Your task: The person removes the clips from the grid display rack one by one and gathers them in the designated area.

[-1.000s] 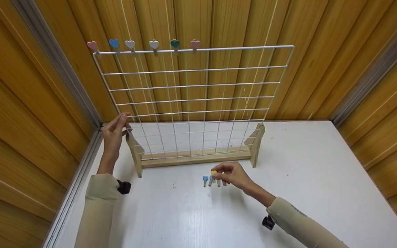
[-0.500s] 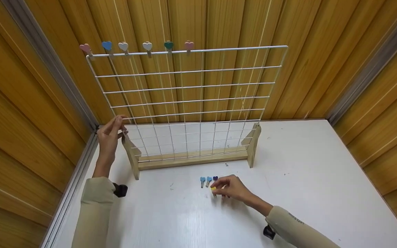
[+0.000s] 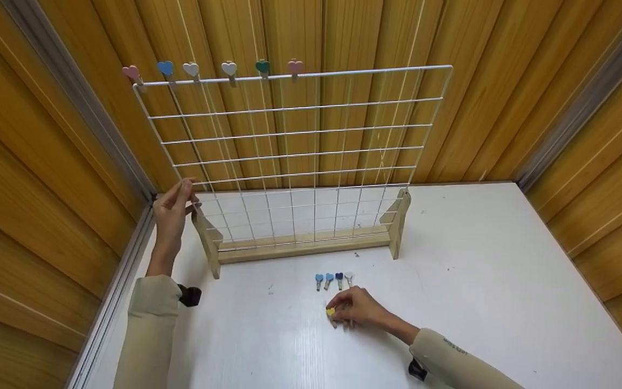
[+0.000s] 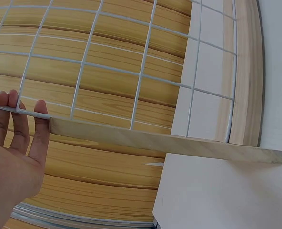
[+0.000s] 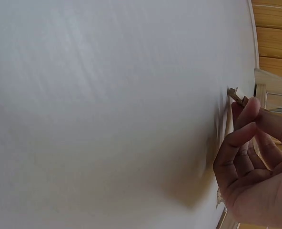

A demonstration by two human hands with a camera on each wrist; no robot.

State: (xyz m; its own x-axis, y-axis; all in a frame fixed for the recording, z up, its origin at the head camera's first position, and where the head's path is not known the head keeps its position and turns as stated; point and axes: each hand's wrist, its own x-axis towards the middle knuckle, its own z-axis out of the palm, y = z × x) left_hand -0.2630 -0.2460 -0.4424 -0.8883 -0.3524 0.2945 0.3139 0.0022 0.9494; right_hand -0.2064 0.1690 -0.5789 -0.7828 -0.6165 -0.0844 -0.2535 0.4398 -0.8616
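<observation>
My right hand (image 3: pixel 355 308) pinches a small wooden clothespin with a yellow heart (image 3: pixel 331 312) between thumb and fingertips, low over the white table. In the right wrist view the bare wooden end of this clothespin (image 5: pixel 237 97) sticks out past the fingertips. Just behind the hand lies a row of heart clothespins: two light blue (image 3: pixel 319 278), one dark blue (image 3: pixel 339 277) and one white (image 3: pixel 349 277). My left hand (image 3: pixel 173 208) grips the left edge of a white wire grid (image 3: pixel 315 131), right above its wooden stand; in the left wrist view the fingers (image 4: pixel 21 126) curl round the edge wire.
Several heart clothespins, pink (image 3: pixel 295 67), green (image 3: pixel 262 67), white (image 3: pixel 229 68) and blue (image 3: pixel 165 68) among them, sit along the grid's top wire, on its left half. A wooden stand (image 3: pixel 305 250) holds the grid upright on the table (image 3: pixel 484 302). Wood-patterned walls (image 3: pixel 602 162) enclose the table.
My right hand has moved toward the table's front with the yellow heart clothespin, away from the row, so the dark blue and white ones now show. The left hand keeps its hold on the grid.
</observation>
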